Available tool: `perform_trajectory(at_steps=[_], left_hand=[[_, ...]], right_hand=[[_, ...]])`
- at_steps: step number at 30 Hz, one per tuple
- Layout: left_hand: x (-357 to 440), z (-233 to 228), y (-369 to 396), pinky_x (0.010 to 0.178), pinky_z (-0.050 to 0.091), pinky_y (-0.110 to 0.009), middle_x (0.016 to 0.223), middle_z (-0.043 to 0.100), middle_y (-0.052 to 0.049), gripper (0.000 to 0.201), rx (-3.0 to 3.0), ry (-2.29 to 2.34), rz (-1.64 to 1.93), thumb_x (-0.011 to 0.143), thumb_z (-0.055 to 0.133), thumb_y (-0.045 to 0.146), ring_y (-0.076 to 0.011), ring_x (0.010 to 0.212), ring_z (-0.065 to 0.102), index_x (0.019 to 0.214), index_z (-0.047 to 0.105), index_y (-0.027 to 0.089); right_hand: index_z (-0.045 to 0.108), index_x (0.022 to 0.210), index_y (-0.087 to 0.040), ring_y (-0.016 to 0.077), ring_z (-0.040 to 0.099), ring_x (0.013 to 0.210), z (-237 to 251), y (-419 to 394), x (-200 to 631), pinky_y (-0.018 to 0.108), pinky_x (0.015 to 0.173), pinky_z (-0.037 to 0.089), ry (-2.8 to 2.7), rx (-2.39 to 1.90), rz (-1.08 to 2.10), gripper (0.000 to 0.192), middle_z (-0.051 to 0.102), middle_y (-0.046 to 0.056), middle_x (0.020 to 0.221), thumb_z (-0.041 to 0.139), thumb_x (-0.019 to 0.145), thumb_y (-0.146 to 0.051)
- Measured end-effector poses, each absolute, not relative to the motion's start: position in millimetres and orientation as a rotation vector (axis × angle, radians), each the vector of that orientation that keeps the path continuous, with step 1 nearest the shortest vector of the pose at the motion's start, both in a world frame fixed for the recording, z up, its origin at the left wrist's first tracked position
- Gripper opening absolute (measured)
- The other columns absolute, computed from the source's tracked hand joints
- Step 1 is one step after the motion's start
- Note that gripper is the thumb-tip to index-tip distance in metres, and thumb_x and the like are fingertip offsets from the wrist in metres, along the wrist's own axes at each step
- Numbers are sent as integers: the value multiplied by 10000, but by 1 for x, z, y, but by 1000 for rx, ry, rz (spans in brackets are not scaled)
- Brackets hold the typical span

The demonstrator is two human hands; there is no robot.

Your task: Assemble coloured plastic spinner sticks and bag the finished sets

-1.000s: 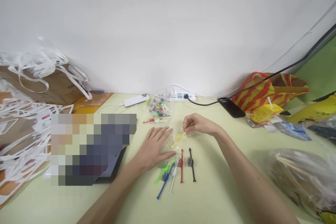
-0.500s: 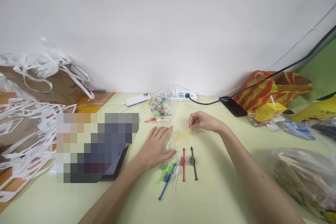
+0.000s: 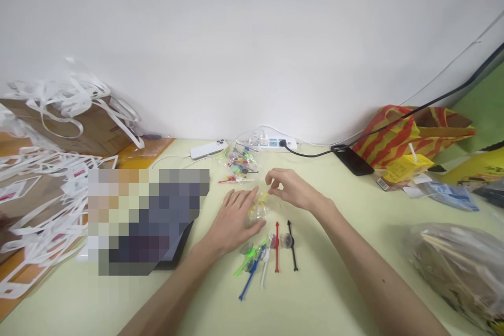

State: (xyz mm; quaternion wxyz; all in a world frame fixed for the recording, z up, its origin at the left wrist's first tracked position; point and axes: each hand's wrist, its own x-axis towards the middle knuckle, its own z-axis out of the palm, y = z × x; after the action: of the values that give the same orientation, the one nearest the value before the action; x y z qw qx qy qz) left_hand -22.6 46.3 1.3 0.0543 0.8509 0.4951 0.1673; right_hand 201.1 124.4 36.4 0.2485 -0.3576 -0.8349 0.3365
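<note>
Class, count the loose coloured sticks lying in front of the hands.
5: green, blue, white, red and black, left to right. Overlaps may hide others.

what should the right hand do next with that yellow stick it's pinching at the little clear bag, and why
Probably slide it further into the small clear bag. The right hand pinches the yellow stick at the bag's edge, while the left hand lies flat on the bag, pinning it to the table. The stick seems only partly inside, though the clear plastic makes that hard to judge.
</note>
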Motion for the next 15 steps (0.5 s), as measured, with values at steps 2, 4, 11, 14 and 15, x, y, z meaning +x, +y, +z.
perform_trajectory(at_steps=[2,4,11,14,15], left_hand=[[-23,0,46,1135,328,-513,1374,536,-108,715,2563,1523,524,917,564,484,-300,1275,472,1525,296,220],[-24,-1,46,1107,365,-500,1380,533,-109,719,2545,1535,544,911,575,474,-299,1266,482,1524,295,222],[-25,-5,47,1070,408,-489,1340,555,-104,710,2540,1497,558,897,601,463,-294,1232,505,1503,323,221],[-25,-5,47,1064,415,-492,1349,551,-107,729,2552,1454,575,890,616,457,-298,1232,505,1511,311,229],[-24,-5,47,1065,415,-491,1360,545,-107,739,2553,1441,576,889,620,451,-299,1240,501,1518,299,232]], right_hand=[[574,928,-192,152,652,837,32,122,195,268,760,464,-2343,-905,692,119,610,48,1023,555,866,-93],[579,959,-188,153,641,836,25,120,191,267,766,464,-2384,-885,548,123,605,55,1019,537,892,-93],[573,1143,-214,163,624,884,12,109,177,249,775,438,-2531,-929,449,301,636,42,1043,531,883,-69],[553,1122,-216,171,635,887,14,106,172,246,744,418,-2551,-1128,345,239,641,36,1046,561,900,-129],[547,1108,-215,182,642,887,15,105,170,253,729,411,-2547,-1204,304,204,643,40,1048,577,911,-175]])
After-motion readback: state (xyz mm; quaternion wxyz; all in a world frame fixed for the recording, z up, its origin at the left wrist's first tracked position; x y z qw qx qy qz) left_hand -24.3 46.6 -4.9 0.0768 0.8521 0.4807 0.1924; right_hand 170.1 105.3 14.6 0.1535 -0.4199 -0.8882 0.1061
